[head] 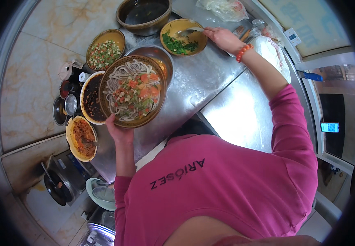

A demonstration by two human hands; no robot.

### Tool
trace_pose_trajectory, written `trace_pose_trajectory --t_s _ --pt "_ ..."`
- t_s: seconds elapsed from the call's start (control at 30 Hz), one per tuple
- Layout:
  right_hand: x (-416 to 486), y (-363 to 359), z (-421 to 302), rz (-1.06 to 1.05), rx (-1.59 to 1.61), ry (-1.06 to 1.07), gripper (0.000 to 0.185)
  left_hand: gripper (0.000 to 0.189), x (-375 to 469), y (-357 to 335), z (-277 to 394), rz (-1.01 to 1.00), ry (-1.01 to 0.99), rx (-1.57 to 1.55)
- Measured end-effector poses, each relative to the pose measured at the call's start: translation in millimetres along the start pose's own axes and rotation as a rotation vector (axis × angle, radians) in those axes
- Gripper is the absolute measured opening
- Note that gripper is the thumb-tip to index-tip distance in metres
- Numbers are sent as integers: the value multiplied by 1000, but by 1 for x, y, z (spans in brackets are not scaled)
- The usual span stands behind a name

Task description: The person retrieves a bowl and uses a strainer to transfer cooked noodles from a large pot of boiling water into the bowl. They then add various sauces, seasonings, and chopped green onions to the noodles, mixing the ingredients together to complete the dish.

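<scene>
My left hand [118, 128] grips the near rim of a brown bowl of noodles [131, 92], topped with diced tomato and green vegetables. Behind this bowl, partly hidden, is a steel basin [168, 67] with some orange food or sauce in it. My right hand [222, 38], with an orange bead bracelet on the wrist, holds the handle of a metal spoon [191, 30]. The spoon's head rests in a yellow-brown bowl [165, 30] that holds chopped greens and a pale minced food.
Left of the noodles stand a bowl of diced vegetables [105, 53], a container of dark chili sauce [92, 98] and a tub of reddish paste [83, 138]. A big crock of dark liquid [143, 12] is at the back. Plastic bags [268, 52] lie at the right.
</scene>
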State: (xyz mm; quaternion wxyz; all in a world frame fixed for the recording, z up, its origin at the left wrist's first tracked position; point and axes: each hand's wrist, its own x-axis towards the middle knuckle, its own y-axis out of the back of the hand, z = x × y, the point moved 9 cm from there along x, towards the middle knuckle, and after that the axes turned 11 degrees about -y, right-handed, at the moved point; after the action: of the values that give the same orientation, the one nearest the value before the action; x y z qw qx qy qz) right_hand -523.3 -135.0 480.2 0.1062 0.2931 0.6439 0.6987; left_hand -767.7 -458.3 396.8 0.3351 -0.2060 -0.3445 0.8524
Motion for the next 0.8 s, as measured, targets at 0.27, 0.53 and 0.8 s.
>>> trace_pose_trajectory --t_s 0.27,0.53,0.8 --pt "-8 -10 -43 -82 -6 45 23 58 1 12 -3 -1 17 -29" --pt "5 -29 -43 -307 -158 -161 20 55 -6 23 -11 -18 64 -124" --pt "-28 -66 -34 -94 1399 -1103 27 56 -22 16 -12 -52 93 -143"
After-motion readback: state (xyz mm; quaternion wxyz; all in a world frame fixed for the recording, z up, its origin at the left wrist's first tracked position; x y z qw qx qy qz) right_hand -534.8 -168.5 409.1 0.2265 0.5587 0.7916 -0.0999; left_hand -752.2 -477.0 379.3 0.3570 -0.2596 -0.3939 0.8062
